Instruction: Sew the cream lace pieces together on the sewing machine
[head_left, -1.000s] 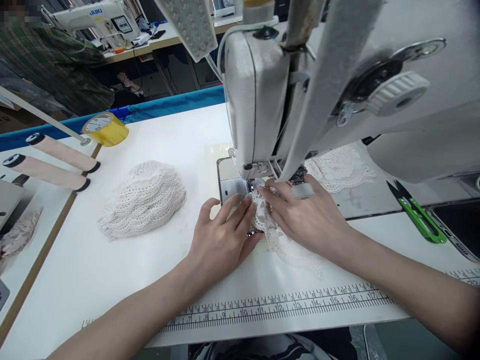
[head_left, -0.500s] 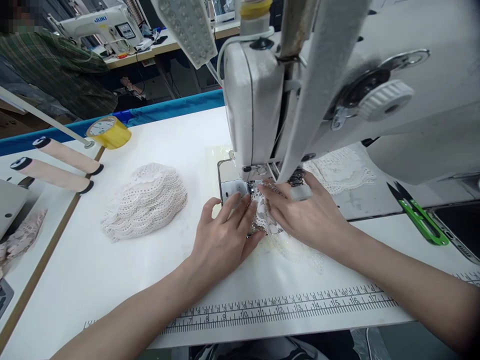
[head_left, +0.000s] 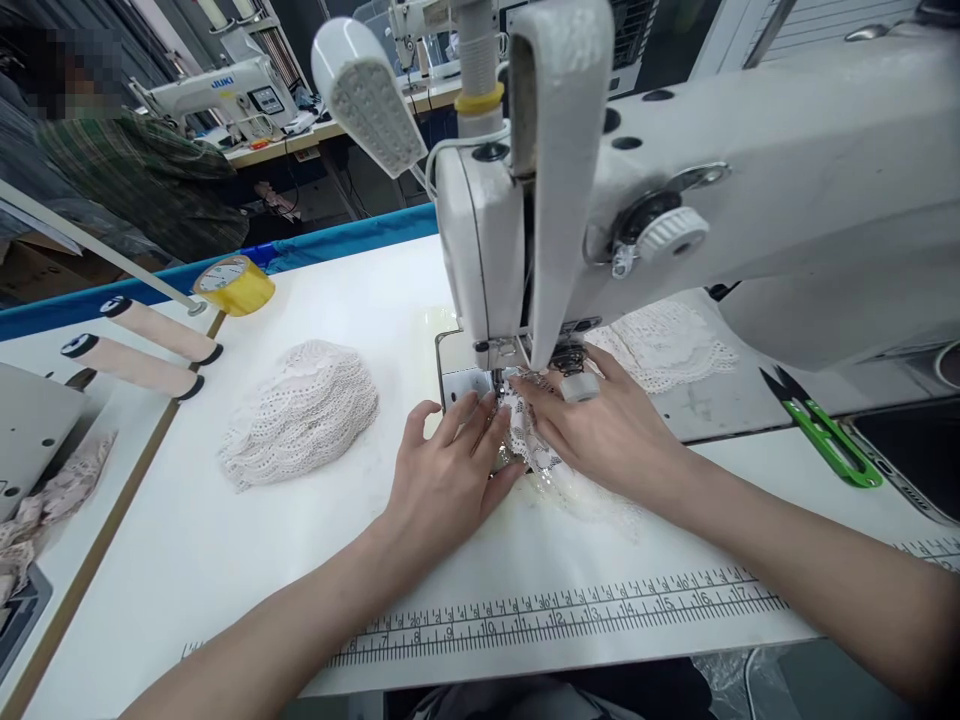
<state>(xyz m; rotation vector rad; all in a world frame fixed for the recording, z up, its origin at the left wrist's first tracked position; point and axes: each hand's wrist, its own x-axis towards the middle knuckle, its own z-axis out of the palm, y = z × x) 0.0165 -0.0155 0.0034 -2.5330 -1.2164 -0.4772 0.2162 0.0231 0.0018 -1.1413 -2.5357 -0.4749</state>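
Note:
A piece of white lace (head_left: 522, 424) lies under the needle area of a white sewing machine (head_left: 480, 250). Its sheer lower end (head_left: 581, 495) spreads over the table towards me. My left hand (head_left: 444, 478) rests palm down on the metal plate left of the lace, fingers stretched and apart, fingertips by the presser foot and the lace's edge. From the right, my right hand (head_left: 619, 425) grips the lace close to the foot, fingers pointing left. The machine head hides part of that hand, and the stitching point is mostly covered.
A heap of lace (head_left: 304, 415) lies left, another lace piece (head_left: 664, 345) behind my right hand. Green thread snips (head_left: 832, 440) and a phone (head_left: 911, 445) sit right. Yellow tape (head_left: 236, 287) and thread cones (head_left: 135, 367) stand left. A person (head_left: 142, 180) is beyond the table.
The view has shifted slightly, so the machine head appears further left and more of its arm shows. Both hands stay at the presser foot, with little visible movement of the lace.

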